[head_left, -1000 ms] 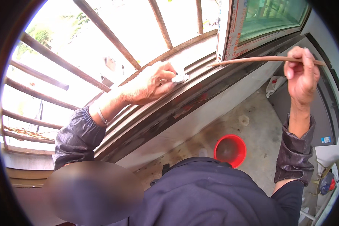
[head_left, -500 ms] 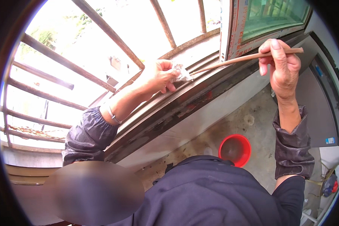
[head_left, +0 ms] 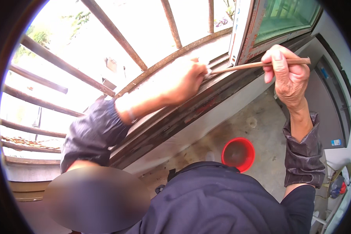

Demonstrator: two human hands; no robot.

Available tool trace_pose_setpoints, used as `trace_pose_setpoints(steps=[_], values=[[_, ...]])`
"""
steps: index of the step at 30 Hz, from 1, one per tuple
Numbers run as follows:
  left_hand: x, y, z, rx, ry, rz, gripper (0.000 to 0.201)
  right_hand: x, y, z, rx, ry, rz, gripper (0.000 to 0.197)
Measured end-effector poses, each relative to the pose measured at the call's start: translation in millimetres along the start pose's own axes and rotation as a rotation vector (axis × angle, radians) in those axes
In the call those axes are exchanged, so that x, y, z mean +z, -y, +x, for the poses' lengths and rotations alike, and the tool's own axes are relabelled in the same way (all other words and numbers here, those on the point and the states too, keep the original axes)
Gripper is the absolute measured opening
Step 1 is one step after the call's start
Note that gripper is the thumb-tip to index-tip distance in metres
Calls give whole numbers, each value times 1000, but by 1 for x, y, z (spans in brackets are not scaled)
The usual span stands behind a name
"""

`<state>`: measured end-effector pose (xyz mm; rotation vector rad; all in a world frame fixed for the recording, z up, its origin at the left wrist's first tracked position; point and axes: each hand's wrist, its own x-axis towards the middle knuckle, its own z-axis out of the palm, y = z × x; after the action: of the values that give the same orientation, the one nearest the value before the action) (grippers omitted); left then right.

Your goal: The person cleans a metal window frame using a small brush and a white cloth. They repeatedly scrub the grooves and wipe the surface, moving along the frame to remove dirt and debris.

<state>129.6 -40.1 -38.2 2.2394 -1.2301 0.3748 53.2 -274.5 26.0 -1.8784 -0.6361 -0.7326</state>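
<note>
My right hand (head_left: 286, 76) pinches a thin brown wooden stick (head_left: 243, 66) near its thicker end, above the window sill. The stick slants slightly down to the left, toward my left hand (head_left: 185, 80). My left hand, a little blurred by motion, is closed round a small crumpled white wad (head_left: 208, 71), whose material I cannot make out. The wad meets the stick's thin tip; my fingers hide most of it. Both lie over the grooved window track (head_left: 218, 64).
Rusty window bars (head_left: 117, 35) stand beyond the sill. An open window sash (head_left: 247, 35) with green-tinted glass is at the upper right. A red bucket (head_left: 252, 150) stands on the concrete floor (head_left: 261, 171). A grey panel (head_left: 327, 105) leans at the right.
My left hand has moved right along the sill with the white wad, now covering more of it. My right hand has dropped slightly, still gripping the stick, which lies flatter.
</note>
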Motion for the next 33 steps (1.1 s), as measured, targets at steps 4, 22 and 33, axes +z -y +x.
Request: trace_pose_setpoints(steps=[4,22,33], values=[[35,10,53,-11,2,-9,8,-14,-5,5,-101,72,-307,22],[-47,27,-27,-244,304,-290,9,33,-7,-5,281,-8,205,29],[6,25,36,-97,97,-246,7,8,0,9,76,-53,-123,28]])
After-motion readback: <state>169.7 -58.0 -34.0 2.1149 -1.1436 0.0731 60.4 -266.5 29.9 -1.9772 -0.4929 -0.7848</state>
